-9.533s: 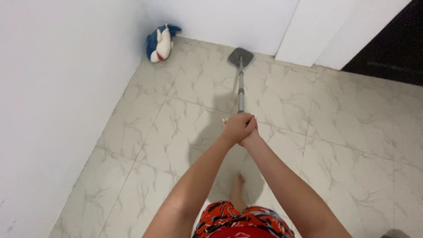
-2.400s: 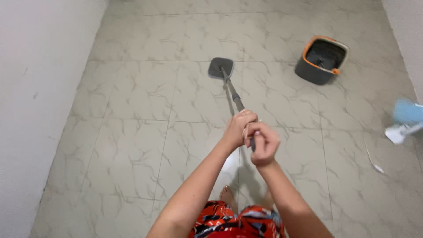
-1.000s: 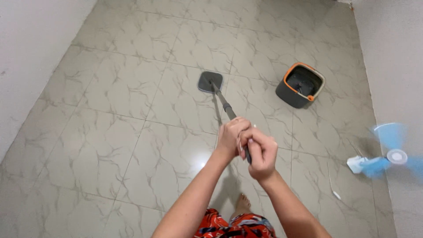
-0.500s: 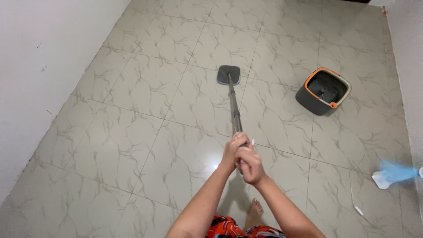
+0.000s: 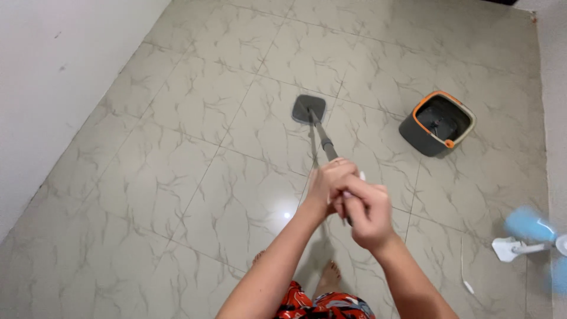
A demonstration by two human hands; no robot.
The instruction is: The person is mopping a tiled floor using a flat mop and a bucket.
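1. While both your hands were clamped on the mop handle [image 5: 326, 146], the white wall [image 5: 53, 77] ran down the far left of the view, well apart from everything you held.
2. Marbled floor tiles [image 5: 195, 112] filled the stretch between that wall and the mop; a bright glint of light sat on the tile just left of your forearm.
3. You had the grey square mop head [image 5: 309, 108] flat on the floor, ahead of your hands and slightly to their left.
4. The handle's long axis ran from that head back and a little rightward into your grip, so the pole lay nearly along your line of sight, tilted up toward you.
5. Your left hand [image 5: 331, 183] was wrapped shut round the pole and sat nearer the mop head.
6. Your right hand [image 5: 367, 208] was closed on the pole's upper end, touching the left hand and closer to your body.
7. A grey bucket with an orange rim [image 5: 437, 123] stood right of the mop head, apart from it.
8. A blue fan [image 5: 522, 233], blurred, sat at the far right edge, with a thin white cord [image 5: 462, 269] on the floor beside it.
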